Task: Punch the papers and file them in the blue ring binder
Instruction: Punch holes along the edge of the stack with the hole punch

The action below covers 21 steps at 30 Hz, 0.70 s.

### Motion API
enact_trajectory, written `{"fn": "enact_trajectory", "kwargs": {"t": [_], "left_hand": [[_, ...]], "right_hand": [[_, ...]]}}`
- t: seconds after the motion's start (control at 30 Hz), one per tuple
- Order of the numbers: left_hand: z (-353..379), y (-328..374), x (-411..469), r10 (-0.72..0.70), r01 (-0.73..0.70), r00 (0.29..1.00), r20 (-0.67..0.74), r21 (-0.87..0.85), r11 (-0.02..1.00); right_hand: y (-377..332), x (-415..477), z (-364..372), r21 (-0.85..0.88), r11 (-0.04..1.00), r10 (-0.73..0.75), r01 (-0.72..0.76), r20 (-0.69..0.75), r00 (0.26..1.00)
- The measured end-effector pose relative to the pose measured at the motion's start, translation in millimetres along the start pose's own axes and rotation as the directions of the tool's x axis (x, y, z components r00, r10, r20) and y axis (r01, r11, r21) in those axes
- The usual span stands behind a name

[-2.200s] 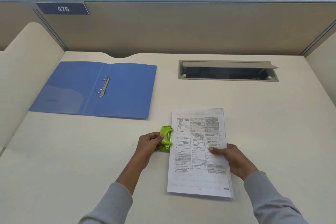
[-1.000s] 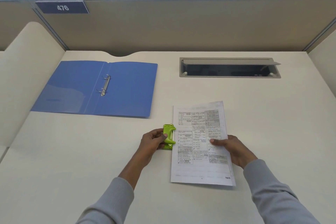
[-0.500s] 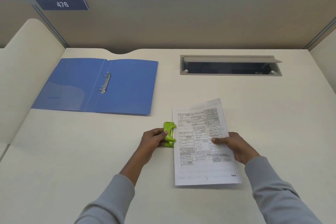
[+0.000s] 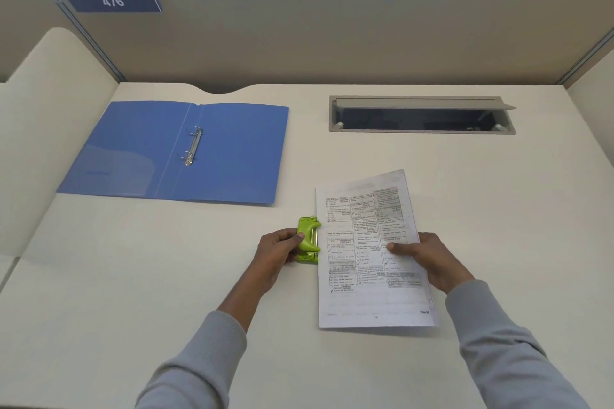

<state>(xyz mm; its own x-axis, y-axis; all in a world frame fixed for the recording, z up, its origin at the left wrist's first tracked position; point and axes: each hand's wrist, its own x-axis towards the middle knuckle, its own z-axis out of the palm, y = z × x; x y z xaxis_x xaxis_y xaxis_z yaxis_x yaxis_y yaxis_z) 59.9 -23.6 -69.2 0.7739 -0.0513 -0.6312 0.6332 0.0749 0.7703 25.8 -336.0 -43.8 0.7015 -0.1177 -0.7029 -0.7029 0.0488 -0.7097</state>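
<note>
A green hole punch (image 4: pixel 309 240) sits on the desk at centre, with my left hand (image 4: pixel 277 251) gripping it from the left, thumb on its lever. The printed papers (image 4: pixel 368 249) lie just right of it, their left edge at the punch's slot. My right hand (image 4: pixel 428 259) holds the papers by their right edge, thumb on top, and that side is lifted slightly. The blue ring binder (image 4: pixel 232 156) lies open flat at the back left, its metal rings (image 4: pixel 193 146) on the spine.
An open cable hatch (image 4: pixel 422 114) is sunk into the desk at the back right. Beige partition walls (image 4: pixel 332 36) enclose the desk at the back and both sides. A rounded side panel (image 4: pixel 43 109) rises at the left.
The papers have turned slightly clockwise and their right side has lifted a little in my right hand. My left hand has stayed on the punch.
</note>
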Motion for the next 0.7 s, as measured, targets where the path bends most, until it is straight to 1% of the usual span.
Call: {"fn": "enact_trajectory", "kwargs": {"t": [0.23,0.5,0.7], "left_hand": [[-0.9,-3.3,2.7,-0.006,0.006,1.0,-0.005,-0.001,1.0],[0.7,-4.1,3.7,0.002,-0.002,1.0,-0.012,0.019,1.0],[0.3,-5.0,4.3,0.005,-0.005,1.0,-0.014,0.015,1.0]], "right_hand": [[-0.4,-4.6,7.6,0.01,1.0,-0.018,0.018,-0.007,1.0],[-3.2,-10.5,9.7,0.11,0.994,-0.02,0.023,-0.03,0.999],[-6.3,-11.3,14.6,0.082,0.996,-0.036,0.038,-0.022,0.999]]}}
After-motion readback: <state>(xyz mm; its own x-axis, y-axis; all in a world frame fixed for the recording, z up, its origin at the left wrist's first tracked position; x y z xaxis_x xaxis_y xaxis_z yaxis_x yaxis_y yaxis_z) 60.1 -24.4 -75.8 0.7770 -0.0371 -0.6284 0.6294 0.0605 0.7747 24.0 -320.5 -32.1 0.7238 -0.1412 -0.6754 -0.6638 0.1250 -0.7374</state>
